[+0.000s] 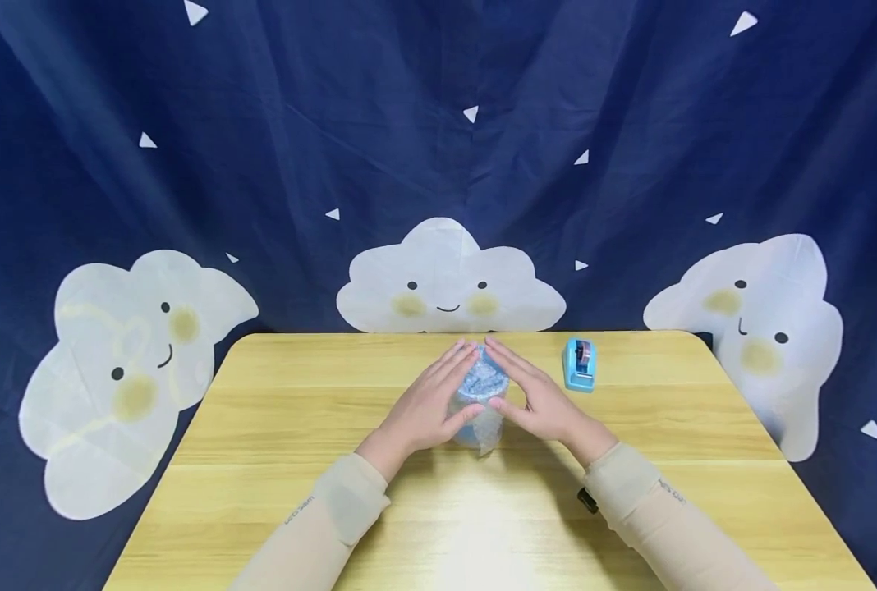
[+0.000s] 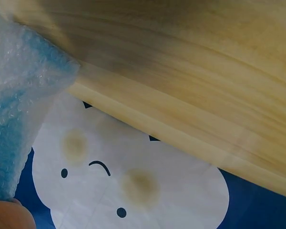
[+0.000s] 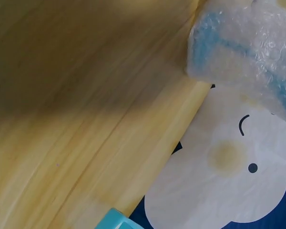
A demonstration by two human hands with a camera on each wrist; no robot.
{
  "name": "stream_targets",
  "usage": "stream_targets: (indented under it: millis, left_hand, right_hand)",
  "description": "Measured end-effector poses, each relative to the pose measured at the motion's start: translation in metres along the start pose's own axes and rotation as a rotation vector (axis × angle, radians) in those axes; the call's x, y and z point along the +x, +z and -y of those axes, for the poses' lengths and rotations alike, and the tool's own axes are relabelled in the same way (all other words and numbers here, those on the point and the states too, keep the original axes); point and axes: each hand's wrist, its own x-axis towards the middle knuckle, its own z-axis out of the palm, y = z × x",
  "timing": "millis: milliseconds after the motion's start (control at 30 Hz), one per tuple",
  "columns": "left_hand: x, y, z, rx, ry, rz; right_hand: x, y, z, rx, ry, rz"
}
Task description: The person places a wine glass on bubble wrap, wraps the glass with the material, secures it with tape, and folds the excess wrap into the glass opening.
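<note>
A blue, roughly cylindrical object in clear bubble wrap stands on the table between both hands. Its wrap shows blue patches in the left wrist view and in the right wrist view. My left hand lies along its left side and upper rim, fingers extended, with the thumb toward its near side. From the right, my right hand mirrors this, its straight fingertips nearly meeting the left ones at the far top edge. A loose flap of wrap hangs down the near side. What is inside the wrap cannot be made out.
A light blue tape dispenser with a roll in it sits near the table's far edge, right of the hands. Behind the wooden table hangs a dark blue curtain with cloud faces and white triangles.
</note>
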Motion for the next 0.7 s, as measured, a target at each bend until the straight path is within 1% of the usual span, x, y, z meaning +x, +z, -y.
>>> stream_targets:
  millis: [133, 233, 300, 367, 433, 700]
  left_hand:
    - [0.0006, -0.0016, -0.0034, 0.079, -0.042, 0.053]
    - [0.0008, -0.0033, -0.0040, 0.132, -0.037, 0.058]
    - [0.0011, -0.0043, -0.0036, 0.146, -0.026, 0.054]
    - [0.0013, -0.0038, -0.0026, 0.139, -0.012, 0.038]
    - [0.0014, -0.0034, -0.0026, 0.119, -0.011, 0.029]
    - [-0.0027, 0.0004, -0.0047, 0.082, -0.051, 0.004]
  right_hand:
    - [-0.0011, -0.0019, 0.0002, -0.036, -0.003, 0.010]
    - [-0.0014, -0.0029, 0.0006, -0.046, -0.020, 0.013]
    - [-0.0012, -0.0036, 0.0017, -0.053, -0.035, 0.013]
    - [-0.0014, -0.0040, 0.0027, -0.065, -0.044, 0.010]
    - [-0.0019, -0.0041, 0.0036, -0.081, -0.051, 0.006]
    - [-0.0036, -0.0031, 0.0035, -0.096, -0.068, -0.017]
